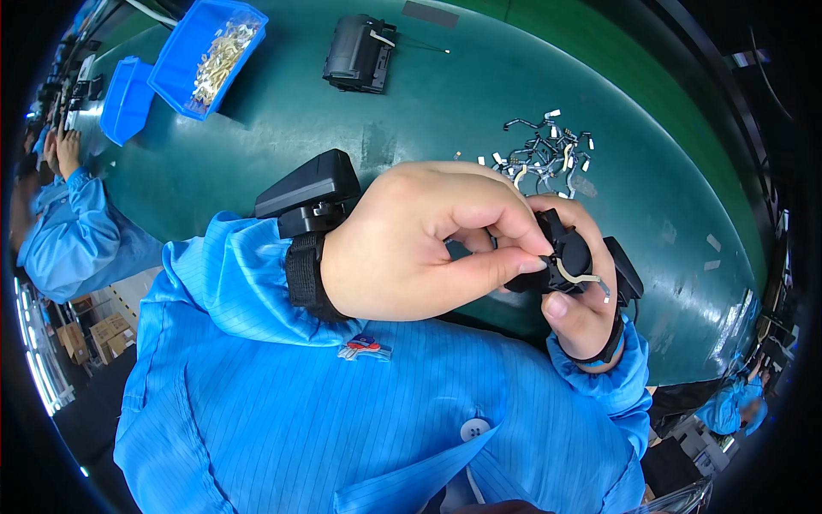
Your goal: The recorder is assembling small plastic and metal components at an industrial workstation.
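Observation:
My right hand [581, 319] is wrapped round a small rounded black plastic part [572, 255], with its thumb along the near side. A short cream flat cable [575, 274] curves out of this part and ends in a small tip by my right fingers. From the left, my left hand [419, 244] reaches across, with thumb and forefinger pinched together at the part's left edge. Whatever lies between those fingertips is too small and covered to make out. Beyond my hands, a loose heap of short dark cables with white connectors [548, 154] lies on the green table [411, 111].
At the far left stands a blue bin [178, 79] of small cream and metallic pieces, beside a second blue bin [127, 101]. A black boxy unit [360, 53] with a thin wire sits at the back. Another person's blue sleeve [81, 227] shows on the left.

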The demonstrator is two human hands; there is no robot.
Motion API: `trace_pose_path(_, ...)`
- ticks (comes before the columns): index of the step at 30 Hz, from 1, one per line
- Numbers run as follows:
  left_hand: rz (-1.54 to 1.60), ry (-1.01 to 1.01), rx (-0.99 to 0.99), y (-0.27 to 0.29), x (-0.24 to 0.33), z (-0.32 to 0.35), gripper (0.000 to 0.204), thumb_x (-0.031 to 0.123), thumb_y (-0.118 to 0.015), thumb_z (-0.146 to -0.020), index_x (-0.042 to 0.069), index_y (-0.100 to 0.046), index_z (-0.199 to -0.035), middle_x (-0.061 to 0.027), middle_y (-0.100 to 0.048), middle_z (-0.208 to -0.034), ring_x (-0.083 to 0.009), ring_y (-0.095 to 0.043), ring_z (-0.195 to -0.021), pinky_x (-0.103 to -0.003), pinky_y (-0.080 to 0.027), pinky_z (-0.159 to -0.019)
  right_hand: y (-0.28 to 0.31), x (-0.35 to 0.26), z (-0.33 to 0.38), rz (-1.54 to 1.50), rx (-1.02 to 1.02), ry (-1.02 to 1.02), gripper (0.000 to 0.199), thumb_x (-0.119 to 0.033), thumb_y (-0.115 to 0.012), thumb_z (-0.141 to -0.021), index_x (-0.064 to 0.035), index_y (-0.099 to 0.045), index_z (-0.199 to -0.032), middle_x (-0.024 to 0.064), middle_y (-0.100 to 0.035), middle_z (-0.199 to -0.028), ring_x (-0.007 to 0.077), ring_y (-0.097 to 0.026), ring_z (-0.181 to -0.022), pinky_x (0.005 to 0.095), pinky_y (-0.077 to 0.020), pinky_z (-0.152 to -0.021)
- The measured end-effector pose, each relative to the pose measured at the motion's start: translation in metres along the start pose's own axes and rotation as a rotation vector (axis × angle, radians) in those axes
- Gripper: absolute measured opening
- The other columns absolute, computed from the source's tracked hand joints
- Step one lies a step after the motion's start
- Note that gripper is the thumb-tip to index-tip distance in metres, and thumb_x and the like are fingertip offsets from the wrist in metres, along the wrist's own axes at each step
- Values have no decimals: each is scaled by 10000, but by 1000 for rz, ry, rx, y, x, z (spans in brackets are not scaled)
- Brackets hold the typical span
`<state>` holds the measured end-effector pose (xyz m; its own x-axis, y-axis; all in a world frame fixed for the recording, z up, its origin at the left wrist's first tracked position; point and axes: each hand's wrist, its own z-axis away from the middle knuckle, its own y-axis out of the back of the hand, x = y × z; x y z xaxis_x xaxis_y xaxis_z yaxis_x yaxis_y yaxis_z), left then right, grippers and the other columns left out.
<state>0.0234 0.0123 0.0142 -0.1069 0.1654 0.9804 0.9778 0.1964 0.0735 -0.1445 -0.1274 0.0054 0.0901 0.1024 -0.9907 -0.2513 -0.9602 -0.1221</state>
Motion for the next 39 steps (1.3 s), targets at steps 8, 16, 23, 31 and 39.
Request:
trace_pose_path(8, -80, -129, -17, -2, 2, 0, 205, -60, -721, -782, 5, -707, -976, -105, -681, -924, -207, -682, -819, -288, -546, -707, 3, 0, 2, 53, -27, 41, 646, -233, -698, -779, 76, -466, -1297, 160, -571, -1172, 217, -582, -1043, 323, -439, -919)
trace_pose_path(16, -210, -331, 40, 2, -4, -9, 205, -12, -750, -755, 33, -713, -952, -92, -662, -907, -230, -646, -772, -314, -514, -668, 2, -1, 0, 422, 124, 202, 536, -168, -729, -680, 73, -584, -1136, 171, -641, -1018, 255, -639, -857, 342, -494, -780)
trace_pose_path(23, -596, -509, 2, 3, 2, -8, 276, 59, -743, -673, 138, -724, -936, -57, -572, -966, -218, -586, -805, -315, -477, -637, -1, -13, -12, 931, 133, 400, 448, -169, -759, -585, 31, -649, -970, 167, -651, -911, 331, -616, -767, 382, -498, -695)
trace_pose_path(31, -808, -422, -191, -2, 16, -2, 89, 129, -629, -770, 89, -596, -843, -65, -538, -1025, -229, -583, -900, -276, -514, -579, -12, -14, -8, 941, 107, 356, 360, -161, -778, -576, -31, -629, -877, 135, -618, -865, 335, -597, -787, 396, -498, -710)
trace_pose_path(39, -644, -432, -44, -15, 7, 1, 214, 25, -655, -712, 43, -509, -868, -87, -525, -1025, -279, -565, -919, -346, -511, -678, -24, -3, 3, 801, 290, 237, 496, -99, -838, -571, -38, -599, -1002, 140, -652, -951, 333, -637, -865, 398, -508, -763)
